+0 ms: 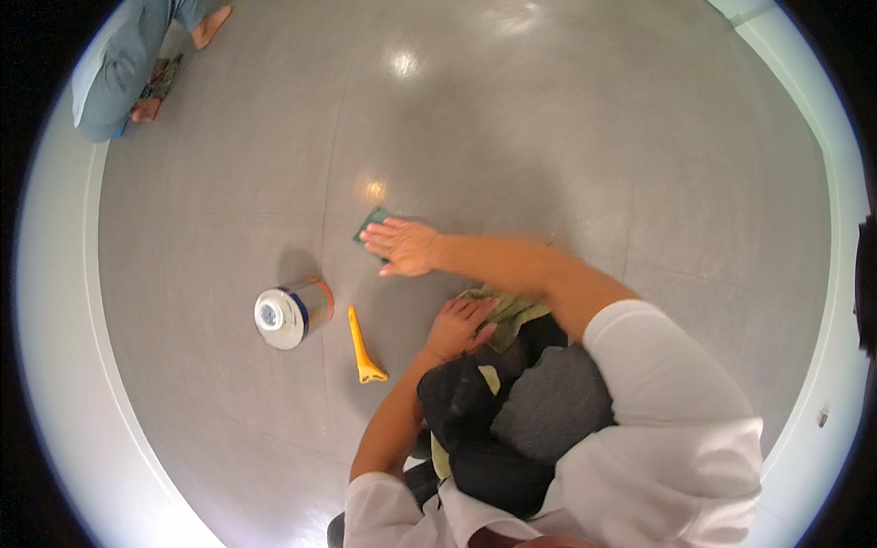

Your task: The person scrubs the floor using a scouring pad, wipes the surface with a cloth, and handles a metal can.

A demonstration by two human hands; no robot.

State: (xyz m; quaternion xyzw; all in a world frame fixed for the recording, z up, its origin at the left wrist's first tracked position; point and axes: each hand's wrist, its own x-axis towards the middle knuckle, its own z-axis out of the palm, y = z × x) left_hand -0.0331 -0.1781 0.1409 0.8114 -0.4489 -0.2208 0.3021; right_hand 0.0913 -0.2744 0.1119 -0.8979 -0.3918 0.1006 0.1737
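My right hand (402, 247) lies flat with its fingers stretched out on a dark green scouring pad (373, 219), pressing it to the grey floor. Most of the pad is hidden beneath the palm. Closer to me, my left hand (461, 329) rests with fingers apart at my knee, against a yellow-green cloth (512, 320). Left of the hands, a yellow scraper-like tool (361, 347) with a long handle lies on the floor. Beyond it stands a round metal can (294, 315) with a white top and cap and a blue and orange band.
At the far left another person (128, 73), in blue-grey trousers and barefoot, is low on the floor by the wall. Pale walls (64, 256) with a skirting edge border the grey floor (228, 183) on both sides. My bent legs in dark clothing (557, 402) are close below my hands.
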